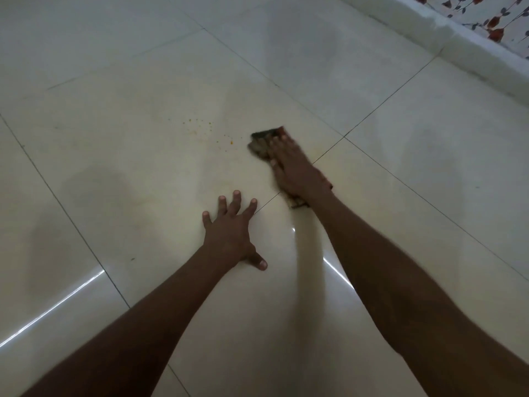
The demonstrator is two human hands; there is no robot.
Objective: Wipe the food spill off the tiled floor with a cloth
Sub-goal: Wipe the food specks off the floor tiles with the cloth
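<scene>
Cloth [260, 144] lies on the tiled floor [114, 138] under your right hand [296, 170]. Your fingers are straight and press down on it. Little orange bits of the food spill [200, 128] sit just left of the cloth. Your left hand [230, 233] rests flat on the floor, fingers spread apart.

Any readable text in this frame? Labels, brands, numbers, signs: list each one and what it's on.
None: no readable text anywhere in the head view.
The cloth under the right hand is blurred and shows no label or print.
The floor tiles are plain, with no marks or numbers.
The fabric at top right has a red and dark floral pattern only, no letters.
</scene>
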